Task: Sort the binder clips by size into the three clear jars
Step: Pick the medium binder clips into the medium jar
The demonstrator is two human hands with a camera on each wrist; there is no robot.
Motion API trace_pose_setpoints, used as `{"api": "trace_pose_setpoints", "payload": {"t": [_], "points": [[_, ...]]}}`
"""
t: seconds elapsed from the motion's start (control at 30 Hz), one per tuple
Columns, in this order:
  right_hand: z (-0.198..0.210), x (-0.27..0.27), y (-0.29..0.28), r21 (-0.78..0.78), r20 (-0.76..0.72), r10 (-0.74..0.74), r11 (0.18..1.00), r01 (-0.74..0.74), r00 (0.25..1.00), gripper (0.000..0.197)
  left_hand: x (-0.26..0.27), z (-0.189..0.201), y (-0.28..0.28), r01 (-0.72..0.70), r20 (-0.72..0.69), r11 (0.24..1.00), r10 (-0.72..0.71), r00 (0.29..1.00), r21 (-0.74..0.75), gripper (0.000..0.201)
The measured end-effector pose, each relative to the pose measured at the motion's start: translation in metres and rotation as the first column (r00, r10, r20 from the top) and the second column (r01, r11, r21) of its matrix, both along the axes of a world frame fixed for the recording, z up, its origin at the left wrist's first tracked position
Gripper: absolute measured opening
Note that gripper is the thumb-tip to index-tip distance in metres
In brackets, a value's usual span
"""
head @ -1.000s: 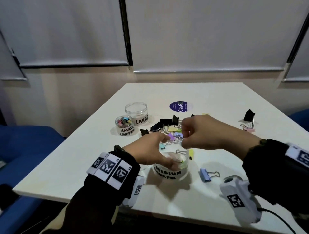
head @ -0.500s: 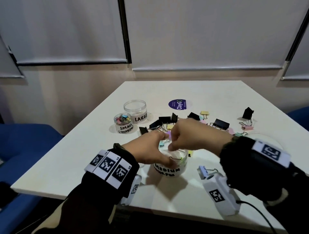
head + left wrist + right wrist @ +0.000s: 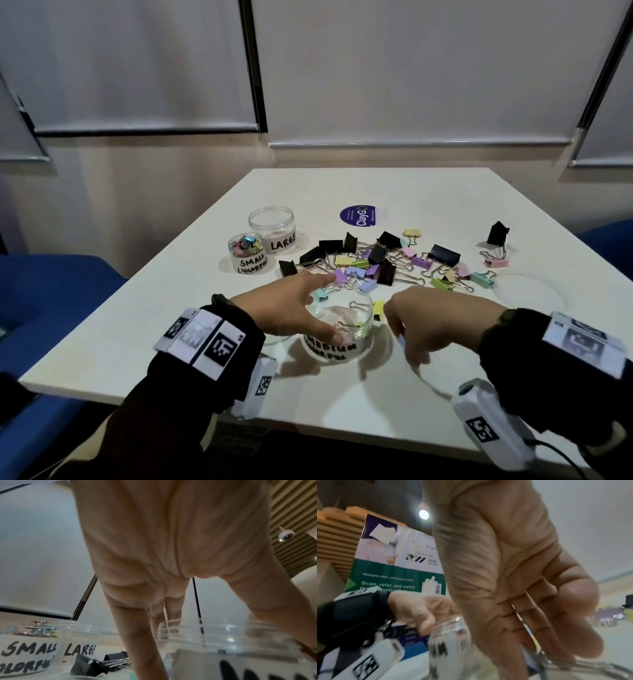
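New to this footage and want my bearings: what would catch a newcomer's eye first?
The heap of black and pastel binder clips in the middle of the white table stands out first. Nearer, the left hand grips the open jar labelled MEDIUM, a few clips inside, while the right hand reaches down to the table beside it.

Left hand (image 3: 291,310) spans wide, gripping; right hand (image 3: 436,323) hangs, fingers (image 3: 412,356) pinched downward.
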State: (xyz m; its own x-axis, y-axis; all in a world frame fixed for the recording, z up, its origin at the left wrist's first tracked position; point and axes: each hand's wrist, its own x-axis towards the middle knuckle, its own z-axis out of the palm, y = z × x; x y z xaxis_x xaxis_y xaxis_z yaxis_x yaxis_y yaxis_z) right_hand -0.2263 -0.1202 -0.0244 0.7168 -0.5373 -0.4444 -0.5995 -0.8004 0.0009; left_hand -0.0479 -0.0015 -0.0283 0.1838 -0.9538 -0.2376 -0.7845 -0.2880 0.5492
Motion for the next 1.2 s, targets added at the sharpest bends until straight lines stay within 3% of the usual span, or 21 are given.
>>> {"api": "trace_pose_setpoints", "payload": {"t": [0.07, 0.13, 0.23, 0.33, 0.4, 0.7, 0.77, 0.83, 0.9, 0.93, 1.07, 1.2], "points": [[0.014, 0.000, -0.010, -0.045, 0.148, -0.023, 0.999, 0.030, 0.989, 0.026, 0.004, 0.001, 0.001, 0.032, -0.018, 0.999, -0.031, 0.999, 0.008, 0.105], [0.034, 0.003, -0.012, 0.014, 0.350, -0.052, 0.999, 0.050, 0.935, 0.024, 0.007, 0.002, 0.001, 0.046, -0.040, 0.999, -0.046, 0.998, 0.000, 0.105], [0.054, 0.015, 0.005, 0.116, 0.522, 0.001, 0.991, -0.072, 0.853, 0.032, 0.008, 0.003, 0.004, 0.031, -0.082, 0.999, -0.034, 0.996, -0.032, 0.102], [0.049, 0.037, 0.025, 0.130, 0.490, 0.096, 0.975, -0.182, 0.866, 0.038, 0.019, 0.001, 0.009, 0.018, -0.139, 0.999, -0.022, 0.990, -0.032, 0.088], [0.036, 0.055, 0.028, 0.138, 0.401, 0.138, 0.968, -0.209, 0.906, 0.040, 0.027, 0.001, 0.016, -0.007, -0.095, 1.000, 0.009, 0.995, 0.013, 0.085], [0.014, 0.078, 0.022, 0.331, 0.275, 0.113, 0.921, -0.204, 0.955, 0.030, 0.020, -0.003, 0.024, -0.016, -0.079, 0.999, 0.014, 0.997, -0.029, 0.046], [0.021, 0.073, 0.015, 0.338, 0.362, 0.037, 0.926, -0.168, 0.932, 0.024, 0.017, -0.005, 0.023, -0.026, -0.065, 0.999, 0.024, 0.998, -0.031, 0.047], [0.031, 0.065, 0.002, 0.281, 0.504, -0.053, 0.954, -0.105, 0.862, 0.017, 0.015, -0.006, 0.023, -0.063, -0.056, 0.997, 0.060, 0.997, -0.045, 0.051], [0.033, 0.056, -0.015, 0.170, 0.620, -0.084, 0.985, -0.029, 0.780, 0.018, 0.012, -0.003, 0.022, -0.078, -0.019, 0.995, 0.077, 0.997, -0.060, 0.063], [0.030, 0.052, -0.024, 0.112, 0.627, -0.077, 0.994, 0.008, 0.775, 0.020, 0.009, -0.002, 0.022, -0.071, 0.011, 0.996, 0.072, 0.997, -0.058, 0.073], [0.009, 0.041, -0.040, 0.022, 0.386, -0.002, 1.000, -0.007, 0.922, 0.023, -0.001, -0.002, 0.017, -0.031, 0.080, 0.999, 0.034, 0.996, -0.042, 0.094], [-0.012, 0.039, -0.044, -0.027, 0.311, 0.058, 0.998, -0.052, 0.949, 0.028, 0.000, 0.001, 0.014, -0.022, 0.064, 0.999, 0.024, 0.998, -0.031, 0.091]]}}
